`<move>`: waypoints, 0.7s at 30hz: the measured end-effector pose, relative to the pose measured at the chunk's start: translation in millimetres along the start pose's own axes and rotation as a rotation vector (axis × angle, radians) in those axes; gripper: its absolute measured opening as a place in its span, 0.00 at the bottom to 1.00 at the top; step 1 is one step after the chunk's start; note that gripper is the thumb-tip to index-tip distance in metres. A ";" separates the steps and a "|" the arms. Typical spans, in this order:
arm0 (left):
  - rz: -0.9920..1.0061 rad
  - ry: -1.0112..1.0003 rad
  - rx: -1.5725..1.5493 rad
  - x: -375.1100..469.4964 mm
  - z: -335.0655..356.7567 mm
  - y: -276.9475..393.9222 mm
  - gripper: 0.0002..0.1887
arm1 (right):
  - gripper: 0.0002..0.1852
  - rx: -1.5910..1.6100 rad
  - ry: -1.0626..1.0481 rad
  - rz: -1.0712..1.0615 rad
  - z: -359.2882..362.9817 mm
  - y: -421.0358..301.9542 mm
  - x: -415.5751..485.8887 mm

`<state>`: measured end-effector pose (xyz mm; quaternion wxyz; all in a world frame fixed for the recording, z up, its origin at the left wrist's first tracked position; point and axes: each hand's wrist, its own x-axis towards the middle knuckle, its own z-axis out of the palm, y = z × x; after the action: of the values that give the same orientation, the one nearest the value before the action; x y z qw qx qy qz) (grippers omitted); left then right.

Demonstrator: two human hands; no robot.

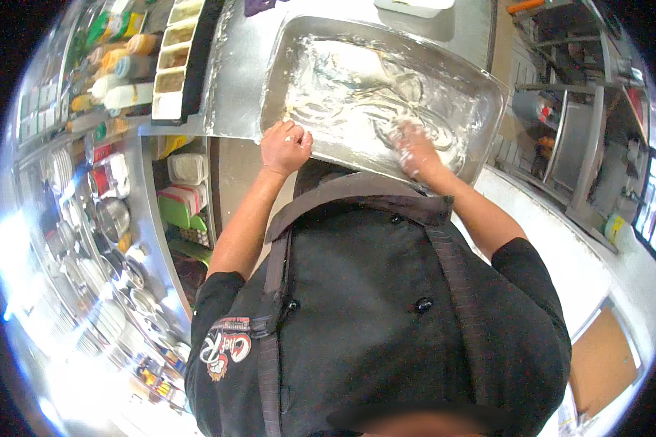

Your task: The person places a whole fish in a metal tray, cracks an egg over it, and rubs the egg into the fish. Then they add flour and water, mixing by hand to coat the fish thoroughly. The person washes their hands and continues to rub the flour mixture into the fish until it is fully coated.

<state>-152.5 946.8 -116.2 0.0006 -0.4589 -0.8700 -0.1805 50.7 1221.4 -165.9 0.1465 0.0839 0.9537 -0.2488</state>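
Observation:
A deep rectangular metal baking pan [276,71] lies tilted in the view on the worktop. White, creamy streaks [328,117] cover much of its bottom, with a thicker pale patch [350,60] towards the far side. At the near left corner, my left hand [287,146] is curled over the pan's rim, and a white speck clings to it. My right hand [413,147] is inside the pan near the front wall, pressed into the streaks. White residue coats its blurred fingers; I cannot tell whether they are closed or hold anything.
The metal worktop [235,93] has white smears along its left side. Left of it stands a black holder with several white food tubs [169,79], beside squeeze bottles [128,98]. A white container [415,6] sits beyond the pan. Metal shelving [579,131] stands at right.

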 end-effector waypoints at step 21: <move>0.020 -0.009 -0.175 17.2 3.0 -20.6 0.10 | 0.42 -0.493 -0.493 -0.207 -7.6 4.8 41.9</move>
<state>-178.4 950.9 -122.6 -0.0414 -0.4665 -0.8463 -0.2538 10.5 1232.9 -175.2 0.3617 -0.1135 0.9246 -0.0377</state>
